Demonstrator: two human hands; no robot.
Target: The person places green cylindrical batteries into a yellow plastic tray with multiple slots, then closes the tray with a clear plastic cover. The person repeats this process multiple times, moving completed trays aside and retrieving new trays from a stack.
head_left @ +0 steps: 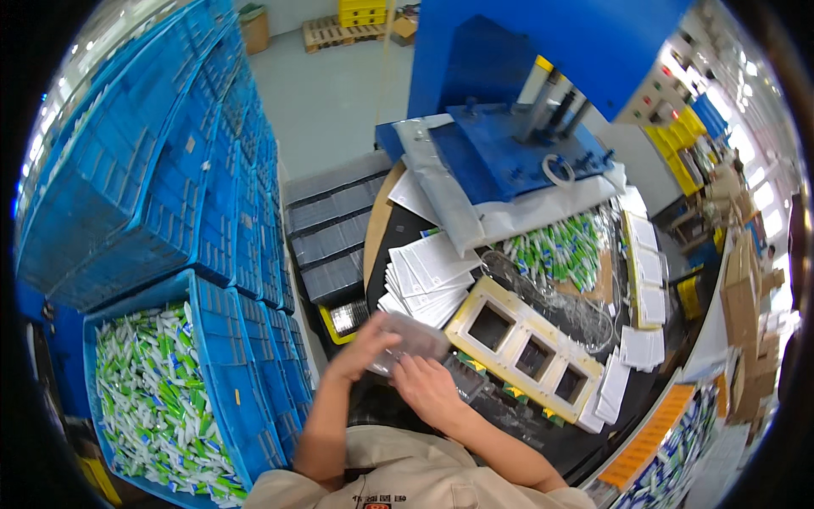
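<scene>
Blue plastic crates (191, 161): several, stacked; exact number not legible. Open blue crate (254, 386): one, in front of the stack, heaped with green-and-white tubes (157, 399), too many to count. Dark grey blocks (335, 239): four, in a row, outside the left edge of the black table (649, 388). Left hand (366, 346): one, blurred, pinching the left end of a clear plastic tray (415, 338). Tray: one, held over the table's near-left edge. Right hand (422, 386): one, fingers bent at the tray's near side; whether they grip, cannot tell. White printed cards (428, 276): one fanned pile, toward the table's left edge. Yellow-edged fixture (515, 340): one, three square openings, three yellow-and-green tags (515, 391) along its near edge. Blue press (500, 140): one, beyond the table's far edge. Loose green-and-white tubes (555, 253): one heap, before the press. Yellow rack (629, 271): one, three card stacks (649, 269), near the table's right edge.
</scene>
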